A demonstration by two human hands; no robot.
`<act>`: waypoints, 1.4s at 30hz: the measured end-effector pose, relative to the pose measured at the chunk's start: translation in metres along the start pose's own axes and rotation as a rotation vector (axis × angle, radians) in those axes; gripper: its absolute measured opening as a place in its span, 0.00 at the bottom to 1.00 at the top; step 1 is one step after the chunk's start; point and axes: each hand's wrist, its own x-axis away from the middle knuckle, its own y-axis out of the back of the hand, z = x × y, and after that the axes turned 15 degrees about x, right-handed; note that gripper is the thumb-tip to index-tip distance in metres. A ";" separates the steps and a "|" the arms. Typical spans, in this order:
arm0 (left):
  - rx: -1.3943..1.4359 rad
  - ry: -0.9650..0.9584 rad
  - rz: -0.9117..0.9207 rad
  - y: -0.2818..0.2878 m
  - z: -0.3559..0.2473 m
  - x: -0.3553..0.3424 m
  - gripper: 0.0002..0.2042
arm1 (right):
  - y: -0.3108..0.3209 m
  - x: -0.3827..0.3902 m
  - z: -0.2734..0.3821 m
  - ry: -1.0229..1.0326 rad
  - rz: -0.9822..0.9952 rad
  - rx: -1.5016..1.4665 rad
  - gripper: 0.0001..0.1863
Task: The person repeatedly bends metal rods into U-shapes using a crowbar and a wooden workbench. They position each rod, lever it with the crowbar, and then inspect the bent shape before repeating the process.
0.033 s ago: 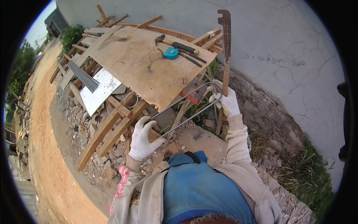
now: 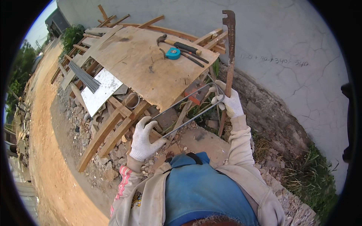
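Note:
My left hand [image 2: 145, 141], in a white glove, curls its fingers and thumb on the two ends of a bent steel rod [image 2: 188, 122]. My right hand [image 2: 229, 101], also gloved, grips the looped end of that rod together with a long rusty bar tool [image 2: 230, 45], which stands nearly upright with a notched head. Behind the rod's loop a red block [image 2: 195, 97] is partly hidden at the board edge. On the plywood board [image 2: 124, 64] lie a hammer [image 2: 179, 45], a turquoise tape measure [image 2: 173, 53] and dark long-handled pincers [image 2: 194, 59].
The board rests on rough timbers [image 2: 102, 137] with a white sheet [image 2: 94, 100] and grey rods [image 2: 83, 77]. A cracked wall [image 2: 294, 86] runs along the right, with grass [image 2: 313, 173] at its foot. A dirt path [image 2: 47, 150] is left; rubble surrounds the timbers.
The top of the rusty bar tool has tilted very slightly to the right. My hands and the bent rod are almost unmoved.

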 end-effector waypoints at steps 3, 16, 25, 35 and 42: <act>-0.036 -0.042 0.009 -0.002 0.011 -0.003 0.37 | 0.011 0.007 0.001 -0.036 0.055 -0.022 0.38; 0.201 0.107 -0.388 -0.024 0.064 -0.005 0.47 | -0.018 0.005 -0.032 -0.215 0.002 -0.216 0.19; 1.078 0.768 -0.772 -0.044 0.084 -0.003 0.11 | -0.034 -0.014 -0.072 -0.224 0.034 -0.499 0.13; 1.093 0.853 -0.812 -0.028 0.098 -0.011 0.10 | -0.056 -0.013 -0.071 -0.408 -0.243 -0.303 0.10; 0.894 0.626 -0.676 0.010 0.116 -0.058 0.14 | -0.063 -0.005 -0.072 -0.368 -0.299 -0.270 0.10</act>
